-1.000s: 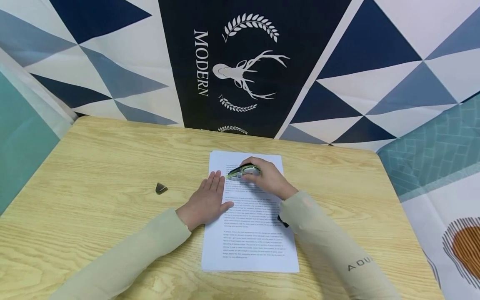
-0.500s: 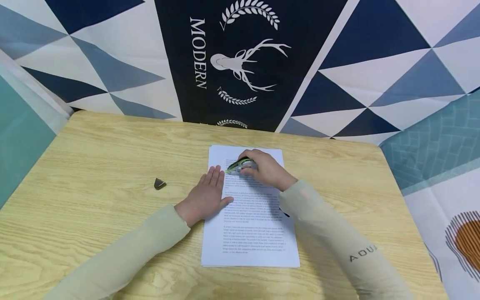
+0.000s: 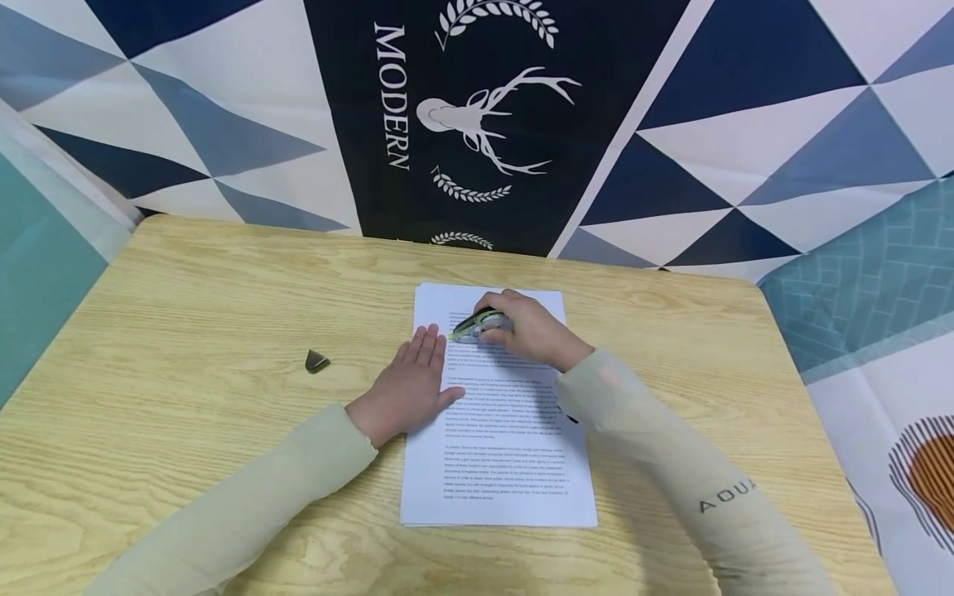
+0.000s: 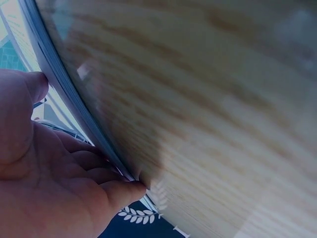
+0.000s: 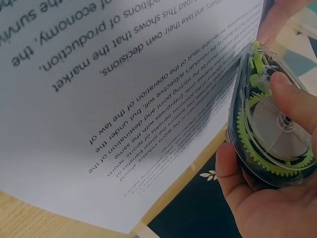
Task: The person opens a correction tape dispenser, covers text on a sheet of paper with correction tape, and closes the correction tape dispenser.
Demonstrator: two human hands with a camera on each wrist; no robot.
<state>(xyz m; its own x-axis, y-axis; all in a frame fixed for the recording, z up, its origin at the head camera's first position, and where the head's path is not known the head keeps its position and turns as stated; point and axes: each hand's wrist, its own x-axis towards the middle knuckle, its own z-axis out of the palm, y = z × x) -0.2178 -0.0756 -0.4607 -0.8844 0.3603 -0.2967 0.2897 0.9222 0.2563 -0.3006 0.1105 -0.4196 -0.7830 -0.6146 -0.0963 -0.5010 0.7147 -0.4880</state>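
A stack of printed paper [image 3: 499, 509] lies on the wooden table. Flat on its left edge rests my left hand [image 3: 410, 385], fingers straight and thumb spread over the sheet. In the left wrist view, that hand [image 4: 54, 183] lies along the edge of the stack [image 4: 74, 106]. My right hand [image 3: 540, 331] grips a correction tape [image 3: 477, 325], with its tip down at the start of a text line near the left fingertips. The right wrist view shows the clear case and green gears of the correction tape [image 5: 272, 124] between thumb and fingers.
A small dark cap [image 3: 316, 362] lies on the wooden table [image 3: 224, 314] to the left of the paper. Behind the table's far edge hangs a patterned cloth [image 3: 477, 124] with a deer print. A small black thing [image 3: 570, 416] shows partly beneath the right sleeve.
The view has tilted slightly, so the table and paper sit higher in it. The correction tape's tip stays near the left fingertips, and my left hand keeps its place on the paper.
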